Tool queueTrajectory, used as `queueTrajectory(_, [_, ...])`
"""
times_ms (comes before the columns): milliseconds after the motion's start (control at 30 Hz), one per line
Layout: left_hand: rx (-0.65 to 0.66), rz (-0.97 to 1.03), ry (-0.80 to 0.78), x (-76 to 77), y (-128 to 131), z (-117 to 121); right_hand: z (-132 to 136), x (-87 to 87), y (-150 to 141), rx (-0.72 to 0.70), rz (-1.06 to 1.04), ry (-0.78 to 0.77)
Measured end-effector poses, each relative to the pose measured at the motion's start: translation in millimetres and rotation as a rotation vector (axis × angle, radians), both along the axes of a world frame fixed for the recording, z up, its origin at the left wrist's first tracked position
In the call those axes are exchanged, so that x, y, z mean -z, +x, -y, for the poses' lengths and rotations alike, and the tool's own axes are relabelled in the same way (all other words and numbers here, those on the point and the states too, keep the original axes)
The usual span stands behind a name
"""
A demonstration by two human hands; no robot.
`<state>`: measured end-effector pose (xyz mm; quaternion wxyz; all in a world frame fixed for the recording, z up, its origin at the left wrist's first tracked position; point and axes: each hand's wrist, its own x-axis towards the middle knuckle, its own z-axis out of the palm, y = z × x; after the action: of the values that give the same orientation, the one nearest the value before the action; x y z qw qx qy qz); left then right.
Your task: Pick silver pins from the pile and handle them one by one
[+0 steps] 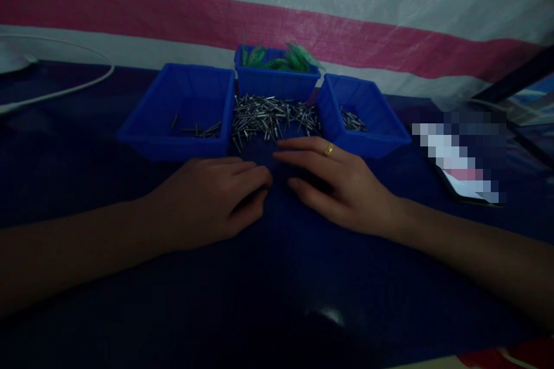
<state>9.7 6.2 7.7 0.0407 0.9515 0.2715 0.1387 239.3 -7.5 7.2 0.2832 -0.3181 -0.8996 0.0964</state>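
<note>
I see a dark blue desk (277, 277). On it sit three blue bins: a left bin (177, 112), a back bin (277, 75) and a right bin (363, 115). A pile of small metal pins (272, 115) lies loose between them. A phone (467, 179) lies at right, a white cable (64, 89) at left.

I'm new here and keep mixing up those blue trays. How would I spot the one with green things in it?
Start at the loose heap of small metal pins on the dark table. Directly behind it stands the rear blue tray, against the striped sheet. It alone holds green pieces; the two flanking trays hold only a few pins.
</note>
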Motion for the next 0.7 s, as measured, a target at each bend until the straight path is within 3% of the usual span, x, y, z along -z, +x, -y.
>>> queueTrajectory(100, [0.004,-0.009,0.005,0.5,-0.3,-0.3,2.0,2.5,0.1,-0.03,0.145,0.106])
queueTrajectory(300, [-0.016,-0.026,-0.007,1.4,-0.1,0.1,-1.9,5.4,0.4,0.084,0.256,-0.003])
queueTrajectory(700, [0.013,0.01,0.023,1.2,0.0,-0.3,-3.5,4.3,1.2,0.082,0.264,-0.044])
